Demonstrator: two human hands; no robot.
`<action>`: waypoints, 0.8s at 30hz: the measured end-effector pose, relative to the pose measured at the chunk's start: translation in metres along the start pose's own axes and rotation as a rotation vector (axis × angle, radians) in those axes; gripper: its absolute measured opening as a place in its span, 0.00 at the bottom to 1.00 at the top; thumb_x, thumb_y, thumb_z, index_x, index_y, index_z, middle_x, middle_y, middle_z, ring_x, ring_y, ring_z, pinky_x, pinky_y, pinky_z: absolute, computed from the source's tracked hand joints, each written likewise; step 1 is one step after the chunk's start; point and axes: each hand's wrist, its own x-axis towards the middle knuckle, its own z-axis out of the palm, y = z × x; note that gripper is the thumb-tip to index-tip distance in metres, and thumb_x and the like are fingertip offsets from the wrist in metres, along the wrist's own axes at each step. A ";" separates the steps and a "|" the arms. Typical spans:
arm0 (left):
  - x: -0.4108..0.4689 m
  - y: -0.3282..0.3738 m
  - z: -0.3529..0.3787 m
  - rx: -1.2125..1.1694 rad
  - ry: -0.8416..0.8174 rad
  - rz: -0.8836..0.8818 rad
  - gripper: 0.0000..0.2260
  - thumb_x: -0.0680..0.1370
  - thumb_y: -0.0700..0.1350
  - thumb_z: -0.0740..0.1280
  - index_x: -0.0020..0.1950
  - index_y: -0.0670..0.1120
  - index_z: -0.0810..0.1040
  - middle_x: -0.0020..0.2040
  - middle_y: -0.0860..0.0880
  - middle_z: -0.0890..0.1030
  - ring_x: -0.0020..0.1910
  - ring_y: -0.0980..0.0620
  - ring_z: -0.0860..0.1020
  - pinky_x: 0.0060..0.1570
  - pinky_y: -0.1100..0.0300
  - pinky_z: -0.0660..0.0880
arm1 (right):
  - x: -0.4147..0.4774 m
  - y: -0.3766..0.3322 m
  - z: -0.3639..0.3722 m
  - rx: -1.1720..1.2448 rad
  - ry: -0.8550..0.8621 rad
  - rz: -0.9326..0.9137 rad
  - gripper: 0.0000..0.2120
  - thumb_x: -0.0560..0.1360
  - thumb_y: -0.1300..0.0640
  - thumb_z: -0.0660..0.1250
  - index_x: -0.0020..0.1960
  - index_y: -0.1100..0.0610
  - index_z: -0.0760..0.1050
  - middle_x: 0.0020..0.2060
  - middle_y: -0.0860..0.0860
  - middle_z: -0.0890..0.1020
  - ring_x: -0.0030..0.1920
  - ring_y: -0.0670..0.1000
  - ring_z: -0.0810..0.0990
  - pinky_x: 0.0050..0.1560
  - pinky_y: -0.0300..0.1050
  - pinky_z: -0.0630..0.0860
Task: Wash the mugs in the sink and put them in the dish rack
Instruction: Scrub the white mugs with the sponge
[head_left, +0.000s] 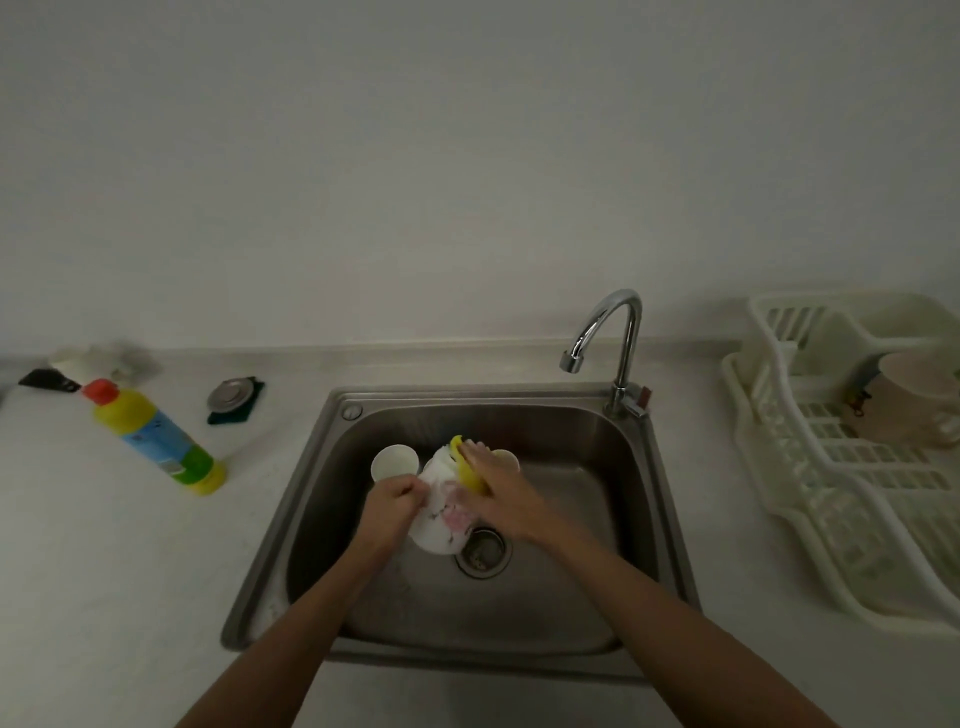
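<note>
Over the steel sink (597, 519), my left hand (392, 496) grips a white mug with a pink pattern (441, 519), held tilted above the drain. My right hand (498, 486) presses a yellow sponge (465, 462) against the mug's side, fingers curled over the sponge. A second white mug (394, 462) stands upright in the sink behind my left hand. Another mug's rim (509, 458) peeks out behind my right hand. A pale pink mug (914, 400) lies in the white dish rack (810, 499) at the right.
The chrome tap (613, 338) arches over the sink's back right corner; no water is visibly running. A yellow detergent bottle (156, 439) stands on the left counter, with a metal sink plug on a dark pad (234, 397) behind it. The drain (483, 553) is uncovered.
</note>
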 end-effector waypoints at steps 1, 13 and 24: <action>0.003 -0.001 -0.005 -0.010 0.005 0.003 0.16 0.78 0.35 0.63 0.30 0.45 0.74 0.30 0.51 0.75 0.31 0.58 0.73 0.34 0.68 0.70 | -0.004 -0.002 0.001 -0.089 -0.006 -0.027 0.41 0.76 0.39 0.65 0.79 0.52 0.48 0.78 0.47 0.52 0.78 0.47 0.46 0.75 0.44 0.48; 0.026 -0.021 -0.039 -0.020 -0.052 0.096 0.17 0.78 0.36 0.63 0.30 0.48 0.74 0.33 0.50 0.76 0.37 0.54 0.76 0.41 0.62 0.74 | 0.017 -0.045 0.022 -0.163 0.044 0.097 0.24 0.83 0.51 0.50 0.76 0.62 0.59 0.72 0.58 0.67 0.70 0.55 0.67 0.72 0.49 0.62; 0.026 -0.028 -0.033 -0.057 -0.068 0.044 0.16 0.79 0.37 0.62 0.31 0.47 0.73 0.34 0.49 0.77 0.38 0.54 0.77 0.40 0.62 0.74 | 0.038 -0.040 0.017 -0.198 -0.013 0.198 0.26 0.81 0.45 0.46 0.62 0.63 0.72 0.58 0.60 0.77 0.55 0.56 0.77 0.56 0.50 0.73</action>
